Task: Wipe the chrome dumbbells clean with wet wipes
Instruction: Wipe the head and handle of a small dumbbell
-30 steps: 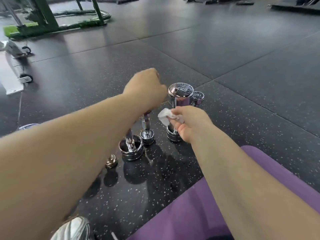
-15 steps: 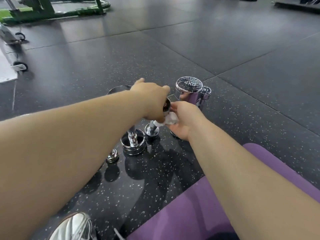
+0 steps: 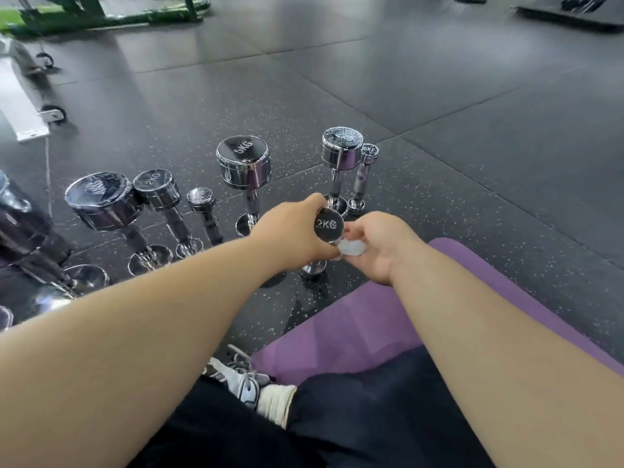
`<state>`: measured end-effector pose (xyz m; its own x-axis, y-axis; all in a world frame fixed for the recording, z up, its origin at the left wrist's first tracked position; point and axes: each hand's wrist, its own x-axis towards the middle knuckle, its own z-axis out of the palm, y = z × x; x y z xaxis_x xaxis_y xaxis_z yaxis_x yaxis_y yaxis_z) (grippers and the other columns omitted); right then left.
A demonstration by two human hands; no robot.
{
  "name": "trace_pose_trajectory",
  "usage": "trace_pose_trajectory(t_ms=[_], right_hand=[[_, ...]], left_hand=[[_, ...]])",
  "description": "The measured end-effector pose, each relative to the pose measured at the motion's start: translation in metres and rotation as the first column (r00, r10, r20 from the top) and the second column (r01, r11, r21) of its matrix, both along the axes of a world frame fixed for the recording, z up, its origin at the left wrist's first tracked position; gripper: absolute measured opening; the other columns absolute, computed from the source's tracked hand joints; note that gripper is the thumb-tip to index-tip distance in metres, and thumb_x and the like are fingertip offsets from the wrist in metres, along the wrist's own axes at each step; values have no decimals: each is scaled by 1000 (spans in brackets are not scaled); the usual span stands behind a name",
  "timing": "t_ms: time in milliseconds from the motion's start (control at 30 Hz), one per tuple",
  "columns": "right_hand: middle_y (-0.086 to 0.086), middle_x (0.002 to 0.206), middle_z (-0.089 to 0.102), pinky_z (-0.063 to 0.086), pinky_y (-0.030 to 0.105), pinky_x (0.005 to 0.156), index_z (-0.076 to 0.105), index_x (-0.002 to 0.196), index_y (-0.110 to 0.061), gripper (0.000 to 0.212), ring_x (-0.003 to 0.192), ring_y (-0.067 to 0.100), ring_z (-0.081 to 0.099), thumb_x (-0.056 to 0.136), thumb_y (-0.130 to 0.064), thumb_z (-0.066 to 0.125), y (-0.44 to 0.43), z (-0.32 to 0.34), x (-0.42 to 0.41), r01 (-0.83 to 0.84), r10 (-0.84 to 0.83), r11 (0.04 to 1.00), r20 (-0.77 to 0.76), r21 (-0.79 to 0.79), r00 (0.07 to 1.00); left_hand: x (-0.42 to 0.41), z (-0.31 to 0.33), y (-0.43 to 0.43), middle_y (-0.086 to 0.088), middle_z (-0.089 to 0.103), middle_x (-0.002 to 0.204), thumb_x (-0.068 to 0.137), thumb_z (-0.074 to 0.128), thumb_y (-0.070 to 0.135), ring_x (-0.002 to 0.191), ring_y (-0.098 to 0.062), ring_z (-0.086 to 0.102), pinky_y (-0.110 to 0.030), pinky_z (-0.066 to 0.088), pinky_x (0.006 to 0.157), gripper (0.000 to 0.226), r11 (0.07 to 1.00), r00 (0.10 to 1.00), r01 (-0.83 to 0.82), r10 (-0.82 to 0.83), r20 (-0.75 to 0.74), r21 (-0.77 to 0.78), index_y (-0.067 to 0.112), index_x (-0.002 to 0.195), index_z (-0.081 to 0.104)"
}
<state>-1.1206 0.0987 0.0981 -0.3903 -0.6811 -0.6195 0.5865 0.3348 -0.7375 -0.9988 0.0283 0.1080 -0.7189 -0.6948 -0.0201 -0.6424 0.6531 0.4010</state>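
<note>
Left hand (image 3: 293,231): yours; fingers curled round the upper head of the 2KG dumbbell (image 3: 329,226), gripping it from its left side.
Right hand (image 3: 378,244): yours; fingers bent, pinching a crumpled white wet wipe (image 3: 351,248) that touches the lower right edge of the same head.
2KG dumbbell: chrome, stood on end; lower head on the floor (image 3: 439,113), just past the far edge of the purple mat (image 3: 354,325).
Landmark: purple mat, flat on the floor beneath your right forearm.
5KG dumbbell (image 3: 243,163): chrome, on end, beyond the mat's far edge and toward its left.
Droplet-topped dumbbell (image 3: 341,146): chrome, on end, beyond the mat's far edge; top face beaded with water, marking unreadable.
Slim dumbbell (image 3: 368,153): on end, just beside the droplet-topped one, on its right, beyond the mat.
Row of three (image 3: 157,189): chrome dumbbells on end, well left of the mat; the middle one reads 2KG.
Floor: dark rubber tiles with pale speckles.
Shoe (image 3: 243,380): grey and white, laced, at the mat's near left edge.
Green frame (image 3: 111,11): far beyond the mat, upper left, blurred.
</note>
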Motion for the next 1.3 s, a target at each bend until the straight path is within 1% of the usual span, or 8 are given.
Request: trace_pose_trajectory(t_ms=[167,367,533,733,900,1000,1167,1300], right_hand=[[17,122,60,57,31,79,56,114,-9,43,113,31,61,86,20,43,3,16,9,81,-143,968,-257,-237,956],[-4,94,74,49,14,70,62,96,-23,14,81,6,65,90,-10,63,-12,12,21,-216,-59,950,-809,-225,585],[-5,125,64,42,17,98,59,128,-20,34,112,5,57,99,-9,44,-23,10,22,-352,111,932,-859,-85,500],[-4,131,63,31,0,90,50,132,-26,61,112,-3,48,85,10,35,-24,12,19,-399,128,916,-915,-39,383],[-2,128,66,41,36,108,39,136,-32,57,134,9,45,89,-1,47,-28,9,20,-387,115,891,-709,-236,696],[4,141,55,46,42,107,35,136,-40,64,123,16,59,94,4,52,-23,7,18,-212,-53,891,-556,-401,830],[12,145,49,51,41,99,29,150,-30,87,121,21,59,78,8,62,-29,-3,7,-91,-77,902,-364,-422,928],[11,122,60,47,22,77,44,144,-12,58,91,16,58,89,7,47,-33,-8,8,20,-112,929,-228,-369,967]], left_hand=[[17,-16,-3,6,62,85,70,76,60,77,-17,59,-30,40,59,63,962,954,-221,248,-170,163,27,113,46],[9,-22,-19,5,67,101,68,79,53,93,-17,62,-32,45,70,68,875,858,-247,397,-326,416,21,120,53],[2,-29,-18,14,62,85,79,75,27,73,1,56,-20,41,61,33,874,836,-164,369,-405,458,29,106,55],[2,-34,-18,12,70,89,78,75,16,70,3,61,-13,44,59,43,841,797,-62,366,-481,537,31,116,60],[5,-20,-20,27,64,105,80,67,19,97,8,60,-19,46,90,67,757,717,72,414,-561,650,40,139,45],[0,-4,-13,18,65,77,96,56,24,63,8,53,-6,41,62,23,854,747,60,304,-590,516,45,100,61],[-5,-2,-15,4,66,65,93,57,26,67,-13,63,-26,47,65,13,956,804,-176,276,-527,233,27,90,69],[3,-11,-12,2,66,89,98,47,16,84,-23,59,-33,41,71,21,968,866,-240,183,-466,-67,16,107,65]])
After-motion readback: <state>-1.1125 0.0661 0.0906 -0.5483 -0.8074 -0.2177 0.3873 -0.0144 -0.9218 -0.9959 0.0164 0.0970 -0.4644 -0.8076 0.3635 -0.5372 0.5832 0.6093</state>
